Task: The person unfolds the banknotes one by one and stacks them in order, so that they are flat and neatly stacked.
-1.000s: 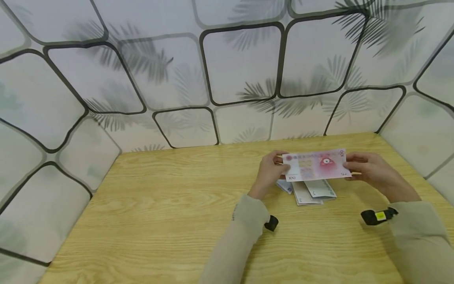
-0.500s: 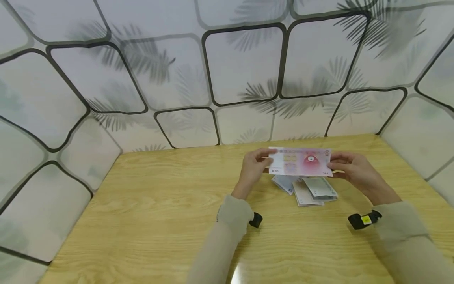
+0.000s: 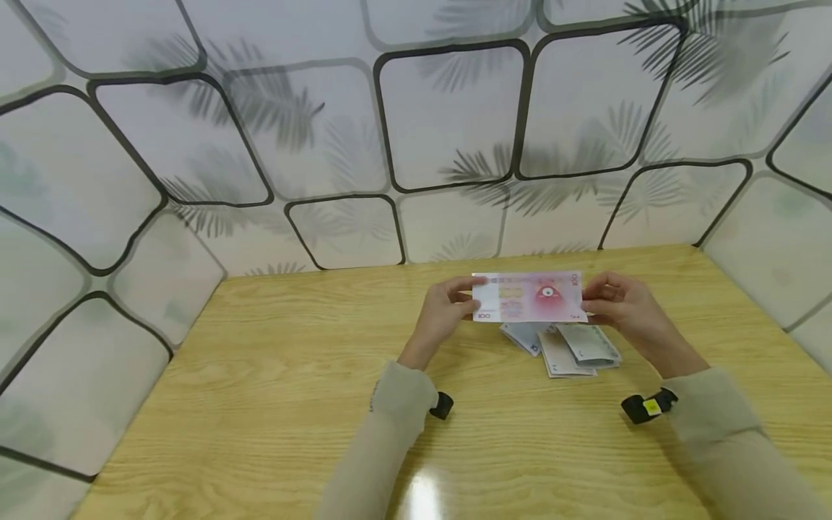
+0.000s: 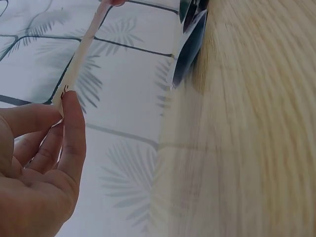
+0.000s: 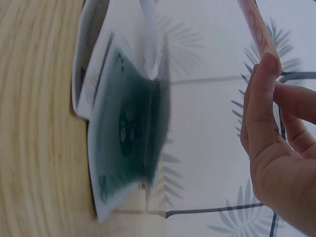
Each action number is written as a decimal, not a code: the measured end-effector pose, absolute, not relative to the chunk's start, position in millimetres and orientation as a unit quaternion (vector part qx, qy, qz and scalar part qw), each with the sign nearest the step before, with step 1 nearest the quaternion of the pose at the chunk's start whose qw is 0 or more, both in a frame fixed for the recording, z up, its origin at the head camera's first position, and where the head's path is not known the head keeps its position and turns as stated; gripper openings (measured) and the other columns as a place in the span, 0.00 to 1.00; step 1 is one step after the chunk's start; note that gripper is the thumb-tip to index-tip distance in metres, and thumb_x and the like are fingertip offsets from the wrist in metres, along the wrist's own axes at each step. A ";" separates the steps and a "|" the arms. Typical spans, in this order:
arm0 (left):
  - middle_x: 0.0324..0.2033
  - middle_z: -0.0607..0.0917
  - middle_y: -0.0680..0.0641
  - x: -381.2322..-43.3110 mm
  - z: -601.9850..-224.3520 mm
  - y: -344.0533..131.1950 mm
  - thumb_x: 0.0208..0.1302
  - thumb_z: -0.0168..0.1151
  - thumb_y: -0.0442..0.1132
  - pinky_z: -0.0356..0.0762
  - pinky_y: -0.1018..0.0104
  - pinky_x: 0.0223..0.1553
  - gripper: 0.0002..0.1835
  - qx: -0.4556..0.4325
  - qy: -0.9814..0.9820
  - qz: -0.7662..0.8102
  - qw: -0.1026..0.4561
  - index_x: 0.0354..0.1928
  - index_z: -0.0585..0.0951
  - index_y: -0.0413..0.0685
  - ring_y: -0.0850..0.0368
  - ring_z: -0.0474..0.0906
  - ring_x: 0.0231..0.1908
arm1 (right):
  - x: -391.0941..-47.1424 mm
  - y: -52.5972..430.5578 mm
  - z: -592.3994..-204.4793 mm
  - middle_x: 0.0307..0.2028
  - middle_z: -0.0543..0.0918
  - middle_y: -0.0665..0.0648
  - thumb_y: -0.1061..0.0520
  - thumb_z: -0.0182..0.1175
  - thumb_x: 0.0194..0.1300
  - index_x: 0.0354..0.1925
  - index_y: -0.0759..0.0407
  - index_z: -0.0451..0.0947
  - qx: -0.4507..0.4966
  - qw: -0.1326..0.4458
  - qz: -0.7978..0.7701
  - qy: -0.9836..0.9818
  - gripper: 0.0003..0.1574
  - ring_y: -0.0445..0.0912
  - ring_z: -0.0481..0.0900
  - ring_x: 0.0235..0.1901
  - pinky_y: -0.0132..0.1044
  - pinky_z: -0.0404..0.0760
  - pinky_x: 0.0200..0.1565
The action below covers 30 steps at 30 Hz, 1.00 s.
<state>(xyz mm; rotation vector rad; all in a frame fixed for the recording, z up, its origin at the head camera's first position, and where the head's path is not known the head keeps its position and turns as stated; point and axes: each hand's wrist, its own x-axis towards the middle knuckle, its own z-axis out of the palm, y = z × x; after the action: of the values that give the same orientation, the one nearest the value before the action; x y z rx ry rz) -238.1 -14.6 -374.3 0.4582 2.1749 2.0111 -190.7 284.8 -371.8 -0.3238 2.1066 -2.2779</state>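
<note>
A pink 100 banknote (image 3: 528, 297) is held flat-faced and level above the desk (image 3: 292, 397), its left end pinched by the left hand (image 3: 437, 318) and its right end by the right hand (image 3: 625, 307), the grip narrow on both sides. Since a second earlier, the note and both hands have been shifted to the left, while the folded notes below have been left in place, with more of the blue note (image 3: 523, 337) now exposed. Beside it are seen a pale folded note (image 3: 560, 359) and a green folded note (image 3: 590, 344), the latter partly overlapping the former. In the head view, the upper parts of this group are covered by the pink note. The desk is backed by a leaf-patterned panel (image 3: 448, 115).
</note>
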 end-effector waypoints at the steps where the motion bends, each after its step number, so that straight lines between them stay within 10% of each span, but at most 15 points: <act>1: 0.52 0.84 0.42 -238.0 -374.3 -16.9 0.66 0.62 0.22 0.86 0.63 0.39 0.20 0.151 0.725 0.668 0.073 0.58 0.84 0.41 0.55 0.81 0.40 | -191.2 282.1 -372.3 0.35 0.85 0.48 0.77 0.56 0.68 0.38 0.58 0.82 -0.103 0.005 -0.716 0.690 0.17 0.39 0.82 0.33 0.31 0.85 0.35; 16: 0.61 0.79 0.42 -233.7 -374.5 -55.8 0.66 0.61 0.21 0.85 0.63 0.41 0.20 0.151 0.745 0.647 0.063 0.59 0.83 0.39 0.52 0.80 0.45 | -194.1 242.7 -373.6 0.39 0.83 0.40 0.74 0.57 0.69 0.53 0.82 0.74 -0.081 0.013 -0.638 0.766 0.15 0.36 0.80 0.37 0.30 0.84 0.39; 23: 0.63 0.79 0.45 -231.3 -375.3 -63.9 0.67 0.62 0.22 0.81 0.45 0.51 0.19 0.149 0.748 0.645 0.056 0.58 0.84 0.40 0.51 0.78 0.48 | -194.4 231.7 -372.8 0.42 0.83 0.44 0.72 0.58 0.70 0.57 0.84 0.71 -0.066 0.001 -0.612 0.788 0.20 0.34 0.81 0.38 0.31 0.84 0.40; 30: 0.63 0.79 0.44 -228.2 -373.7 -72.4 0.66 0.61 0.22 0.83 0.61 0.48 0.20 0.148 0.748 0.645 0.053 0.58 0.83 0.39 0.49 0.79 0.49 | -196.8 223.7 -371.4 0.44 0.85 0.50 0.72 0.59 0.70 0.56 0.83 0.74 -0.054 -0.007 -0.600 0.798 0.19 0.34 0.81 0.37 0.29 0.84 0.40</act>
<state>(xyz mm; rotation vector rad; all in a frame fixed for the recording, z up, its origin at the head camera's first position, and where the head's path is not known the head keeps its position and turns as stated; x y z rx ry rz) -228.2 -72.4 -373.7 0.4499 2.2733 1.9596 -196.8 223.7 -371.4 -0.1711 2.5188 -1.8931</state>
